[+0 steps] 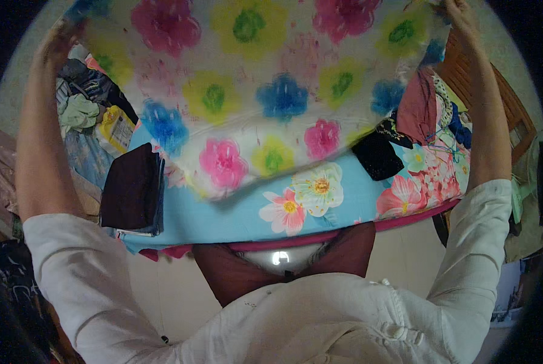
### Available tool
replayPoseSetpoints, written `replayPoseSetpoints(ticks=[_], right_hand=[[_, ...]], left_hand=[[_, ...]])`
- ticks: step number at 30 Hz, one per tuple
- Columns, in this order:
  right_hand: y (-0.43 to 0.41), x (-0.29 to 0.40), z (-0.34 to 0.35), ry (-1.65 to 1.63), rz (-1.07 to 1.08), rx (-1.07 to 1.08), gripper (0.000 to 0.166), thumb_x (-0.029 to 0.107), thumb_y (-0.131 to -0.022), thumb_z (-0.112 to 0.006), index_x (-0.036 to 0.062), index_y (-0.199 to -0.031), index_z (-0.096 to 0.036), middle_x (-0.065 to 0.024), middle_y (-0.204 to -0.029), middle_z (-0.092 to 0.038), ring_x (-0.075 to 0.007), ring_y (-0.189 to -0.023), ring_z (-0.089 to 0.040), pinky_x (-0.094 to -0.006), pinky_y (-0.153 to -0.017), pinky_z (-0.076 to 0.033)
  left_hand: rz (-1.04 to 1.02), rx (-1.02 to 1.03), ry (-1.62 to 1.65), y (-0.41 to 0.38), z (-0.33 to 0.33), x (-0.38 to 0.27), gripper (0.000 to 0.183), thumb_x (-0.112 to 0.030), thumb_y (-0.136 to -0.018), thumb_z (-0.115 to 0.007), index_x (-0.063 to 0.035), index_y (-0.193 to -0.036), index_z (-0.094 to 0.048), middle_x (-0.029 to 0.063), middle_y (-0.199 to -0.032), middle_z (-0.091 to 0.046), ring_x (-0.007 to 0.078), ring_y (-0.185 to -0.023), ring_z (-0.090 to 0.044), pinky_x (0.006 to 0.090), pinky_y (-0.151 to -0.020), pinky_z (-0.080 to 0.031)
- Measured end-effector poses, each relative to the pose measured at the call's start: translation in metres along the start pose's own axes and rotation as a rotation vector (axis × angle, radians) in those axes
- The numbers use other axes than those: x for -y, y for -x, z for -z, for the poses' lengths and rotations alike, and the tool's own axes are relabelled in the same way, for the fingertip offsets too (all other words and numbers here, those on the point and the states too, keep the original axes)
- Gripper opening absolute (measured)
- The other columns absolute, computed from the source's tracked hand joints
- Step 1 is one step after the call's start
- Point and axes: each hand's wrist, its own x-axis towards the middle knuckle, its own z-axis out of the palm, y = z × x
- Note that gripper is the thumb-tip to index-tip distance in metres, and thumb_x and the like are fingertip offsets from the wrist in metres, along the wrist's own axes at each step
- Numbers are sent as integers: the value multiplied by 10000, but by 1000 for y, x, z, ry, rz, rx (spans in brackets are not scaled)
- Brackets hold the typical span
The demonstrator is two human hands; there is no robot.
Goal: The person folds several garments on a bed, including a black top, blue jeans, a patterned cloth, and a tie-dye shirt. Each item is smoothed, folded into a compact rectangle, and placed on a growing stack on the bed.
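Observation:
A white cloth printed with pink, yellow and blue flowers (271, 95) hangs spread out between my raised hands. My left hand (66, 34), blurred at the upper left, grips one side of it. At the upper right my right hand (453, 9) is closed on the other side, partly cut off by the picture's edge. Below the cloth lies a light blue floral sheet (235, 223) over a flat surface. The cloth's lower edge hangs over or rests on this sheet; which one I cannot tell.
Folded dark clothes (128, 189) lie at the sheet's left end. A black folded cloth (378, 157) is on the right, beside a heap with a dusty-red garment (419, 109). Clothes and a yellow package (115, 129) are piled at the left. A brown wooden piece of furniture (503, 95) stands far right.

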Motion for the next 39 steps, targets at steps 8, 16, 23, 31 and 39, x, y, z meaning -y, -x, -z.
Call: replayPoseSetpoints(ticks=[8,16,23,31,39], right_hand=[[121,6,46,-76,136,-89,285,218,-890,-472,16,-1083,-528,-49,-1026,-553,-137,-972,-502,-243,-861,-365],[345,51,25,-171,-13,370,184,-10,-766,-467,-4,-942,-520,-100,-1016,-538,-197,-976,-495,-294,-867,-368],[473,49,-18,-148,-253,588,230,-64,-660,-490,13,-874,-530,-121,-971,-555,-249,-928,-525,-308,-833,-397],[538,40,-22,-107,-351,630,100,-23,-709,-528,-3,-808,-532,-136,-903,-566,-264,-889,-540,-325,-797,-412],[504,61,12,-74,-466,689,93,-11,-739,-542,-1,-832,-541,-120,-938,-569,-214,-894,-539,-268,-748,-418]], left_hand=[[-102,88,-9,93,78,-22,540,-349,-865,-447,-4,-1267,-342,136,-1293,-371,270,-1199,-360,351,-1034,-225],[332,-3,45,366,99,101,296,-250,-799,-590,-33,-976,-492,139,-1016,-573,217,-915,-577,315,-795,-467],[667,-64,139,467,96,226,207,-220,-792,-620,-88,-905,-507,155,-1047,-577,214,-925,-574,315,-792,-477],[733,-54,164,513,109,256,167,-214,-791,-619,-115,-883,-521,137,-1121,-544,213,-1016,-524,397,-872,-411],[618,38,164,521,129,225,191,-222,-764,-648,-107,-848,-521,179,-1223,-461,239,-1105,-446,403,-946,-309]])
